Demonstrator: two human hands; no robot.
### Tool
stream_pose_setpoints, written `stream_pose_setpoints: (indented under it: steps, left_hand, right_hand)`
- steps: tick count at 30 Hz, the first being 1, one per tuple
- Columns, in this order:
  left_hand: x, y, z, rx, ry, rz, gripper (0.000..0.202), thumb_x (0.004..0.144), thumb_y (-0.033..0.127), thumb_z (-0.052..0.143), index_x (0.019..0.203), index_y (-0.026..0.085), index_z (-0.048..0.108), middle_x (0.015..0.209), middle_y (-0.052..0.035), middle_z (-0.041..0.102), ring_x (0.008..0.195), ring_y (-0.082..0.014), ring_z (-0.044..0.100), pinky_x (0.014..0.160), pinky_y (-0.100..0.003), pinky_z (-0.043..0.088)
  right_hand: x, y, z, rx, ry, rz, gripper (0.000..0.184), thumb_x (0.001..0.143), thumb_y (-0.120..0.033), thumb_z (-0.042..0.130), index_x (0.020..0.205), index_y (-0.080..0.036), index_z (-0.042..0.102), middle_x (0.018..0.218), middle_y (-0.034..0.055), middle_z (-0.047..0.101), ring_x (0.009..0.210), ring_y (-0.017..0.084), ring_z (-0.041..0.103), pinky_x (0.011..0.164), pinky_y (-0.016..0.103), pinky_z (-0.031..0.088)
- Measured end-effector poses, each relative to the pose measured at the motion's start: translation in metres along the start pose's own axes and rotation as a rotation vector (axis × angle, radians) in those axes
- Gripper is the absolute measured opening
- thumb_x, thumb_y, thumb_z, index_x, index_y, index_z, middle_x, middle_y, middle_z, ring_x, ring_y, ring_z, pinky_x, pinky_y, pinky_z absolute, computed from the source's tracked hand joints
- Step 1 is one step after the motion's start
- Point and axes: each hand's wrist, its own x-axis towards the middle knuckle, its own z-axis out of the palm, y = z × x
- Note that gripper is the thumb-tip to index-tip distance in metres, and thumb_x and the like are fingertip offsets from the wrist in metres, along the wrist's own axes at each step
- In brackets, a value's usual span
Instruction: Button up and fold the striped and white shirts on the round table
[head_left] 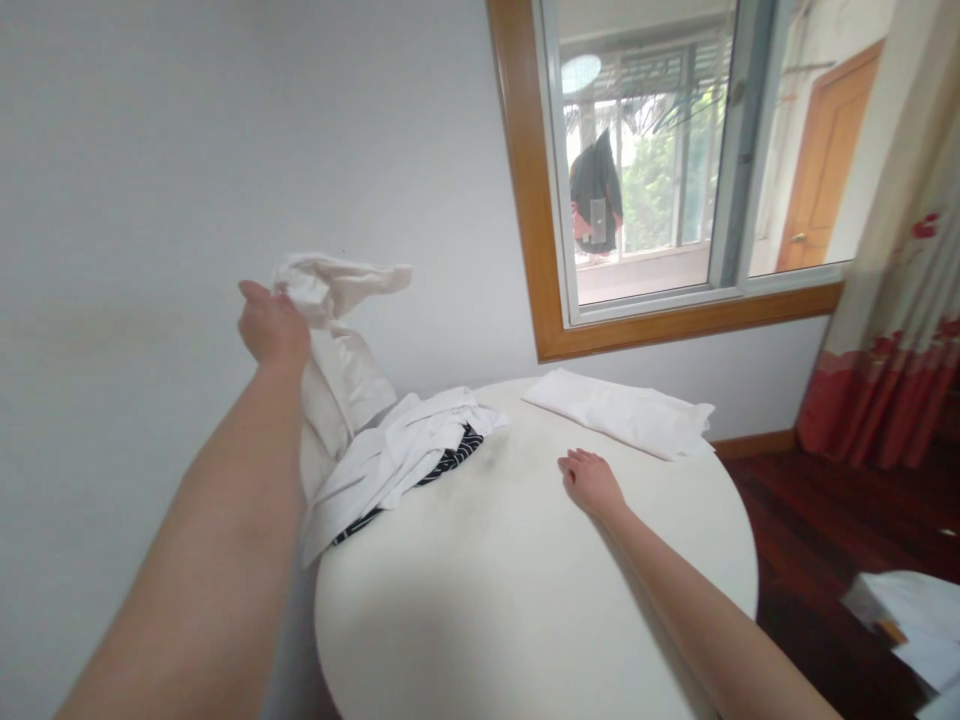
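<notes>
My left hand [273,326] is raised above the table's left edge, closed on a white garment [339,345] that hangs down from it toward a heap of white clothes [401,455]. A black-and-white striped piece [454,456] peeks out from under that heap. My right hand [590,481] lies flat on the round white table [517,590] with its fingers stretched out, holding nothing. Just beyond it, near the table's far edge, rests a folded white cloth [622,412].
A plain wall runs behind the table on the left. A wood-framed window [645,170] is behind, with a red-patterned curtain [900,340] to the right. Dark wooden floor [825,540] lies right of the table, with white items [911,615] at the lower right.
</notes>
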Motion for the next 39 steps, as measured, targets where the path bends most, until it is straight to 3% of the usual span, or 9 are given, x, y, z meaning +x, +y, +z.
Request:
stream_pose_setpoints:
  steps: [9,14,17,22,24,27,31,36,39]
  left_hand:
    - [0.067,0.016,-0.142,0.173,0.146,0.235,0.055,0.097,0.041,0.021,0.11,-0.009,0.039,0.101,-0.0115,0.059,0.105,-0.0229,0.057,0.088,-0.043,0.04]
    - [0.056,0.061,-0.192,0.1,0.067,0.352,0.061,0.092,0.043,0.027,0.102,-0.014,0.047,0.1,-0.0128,0.058,0.112,-0.0298,0.052,0.09,-0.045,0.038]
    - [-0.004,0.098,-0.189,0.026,-0.138,0.458,0.043,0.09,0.032,0.039,0.109,-0.006,0.049,0.101,-0.0151,0.061,0.109,-0.0273,0.055,0.09,-0.042,0.041]
    - [-0.175,0.148,-0.158,-0.223,-0.555,0.627,0.023,0.091,0.027,0.04,0.105,0.013,0.051,0.092,-0.0104,0.065,0.089,-0.0228,0.063,0.077,-0.031,0.045]
    - [-0.242,0.161,-0.151,-0.367,-0.685,0.718,0.02,0.093,0.029,0.037,0.102,0.017,0.05,0.09,-0.0089,0.066,0.083,-0.0209,0.064,0.07,-0.029,0.044]
    - [-0.312,0.17,-0.15,-0.495,-0.765,0.785,0.021,0.095,0.034,0.034,0.096,0.019,0.049,0.092,-0.0086,0.065,0.082,-0.0204,0.063,0.064,-0.028,0.042]
    - [-0.333,0.167,-0.152,-0.623,-0.762,0.684,0.034,0.095,0.047,0.027,0.09,0.021,0.049,0.081,-0.0032,0.064,0.075,-0.0181,0.063,0.062,-0.026,0.04]
    - [-0.298,0.165,-0.145,-0.757,-0.723,0.3,0.043,0.088,0.061,0.036,0.104,0.023,0.049,0.095,-0.0044,0.066,0.077,-0.0173,0.064,0.07,-0.027,0.045]
    - [-0.281,0.174,-0.133,-0.899,-0.816,0.168,0.047,0.084,0.063,0.043,0.104,0.021,0.052,0.101,-0.0086,0.066,0.087,-0.0207,0.064,0.075,-0.031,0.048]
  right_hand:
    - [-0.001,0.003,0.002,0.018,-0.003,-0.01,0.037,0.085,-0.019,0.041,0.113,-0.024,0.065,0.129,0.0058,0.057,0.124,0.021,0.048,0.105,0.036,0.033]
    - [0.001,0.004,-0.013,0.401,0.071,0.052,0.038,0.092,-0.035,0.036,0.112,-0.022,0.065,0.122,0.0057,0.062,0.123,0.021,0.049,0.105,0.036,0.035]
    - [0.002,-0.005,-0.048,0.716,0.148,0.089,0.06,0.095,-0.053,0.017,0.127,-0.017,0.054,0.128,0.0106,0.057,0.122,0.022,0.05,0.1,0.038,0.04]
    - [-0.005,-0.033,-0.117,1.238,-0.102,0.111,0.08,0.087,-0.065,-0.007,0.146,-0.017,0.019,0.128,0.0157,0.056,0.107,0.021,0.062,0.084,0.038,0.051]
    - [-0.007,-0.042,-0.132,1.293,-0.135,0.14,0.08,0.087,-0.068,-0.001,0.143,-0.018,0.026,0.123,0.0151,0.059,0.102,0.021,0.064,0.082,0.037,0.052]
    - [-0.007,-0.044,-0.135,1.302,-0.05,0.177,0.065,0.088,-0.064,0.032,0.125,-0.014,0.051,0.11,0.0128,0.066,0.095,0.023,0.065,0.083,0.037,0.052]
    - [-0.008,-0.035,-0.127,1.307,0.2,0.141,0.05,0.079,-0.051,0.055,0.112,-0.014,0.059,0.104,0.0082,0.069,0.099,0.025,0.063,0.089,0.039,0.049]
    - [-0.011,-0.042,-0.134,1.345,0.282,-0.003,0.051,0.076,-0.05,0.061,0.115,-0.017,0.056,0.113,0.0072,0.066,0.108,0.025,0.059,0.091,0.038,0.047]
    - [-0.014,-0.058,-0.142,1.285,0.29,-0.115,0.052,0.075,-0.049,0.063,0.117,-0.019,0.055,0.116,0.0078,0.064,0.107,0.026,0.058,0.091,0.038,0.047]
